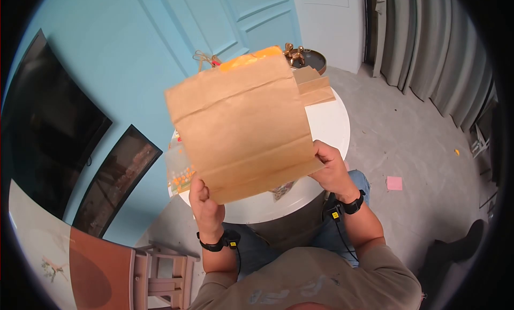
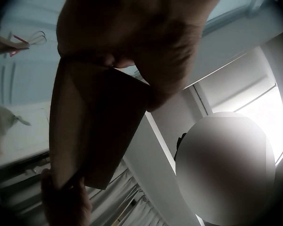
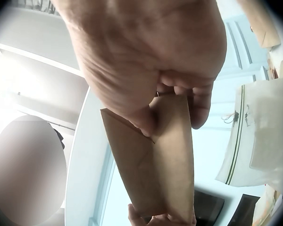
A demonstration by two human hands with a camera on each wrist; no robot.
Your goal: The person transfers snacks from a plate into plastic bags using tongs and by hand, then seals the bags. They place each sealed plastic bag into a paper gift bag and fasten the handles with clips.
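Note:
Both hands hold up a brown paper bag [image 1: 241,122] over the round white table [image 1: 332,122]. Flat, creased across in two places, it is tilted with its near edge toward the body. My left hand [image 1: 208,205] grips the near left corner, thumb on the face. At the near right corner my right hand [image 1: 333,170] pinches the paper, fingers underneath. From below, the right wrist view shows the bag [image 3: 172,155] folded into a V along this edge, with the thumb inside the fold. The left wrist view is dark; the bag [image 2: 104,122] hangs between both hands there.
An orange packet [image 1: 251,58] shows past the bag's far edge. Another brown paper piece [image 1: 316,90] stands far right, near a dark tray [image 1: 316,61] with a gold figurine [image 1: 294,54]. At left lies a clear zip bag [image 1: 179,168]. A pink note [image 1: 394,183] is on the floor.

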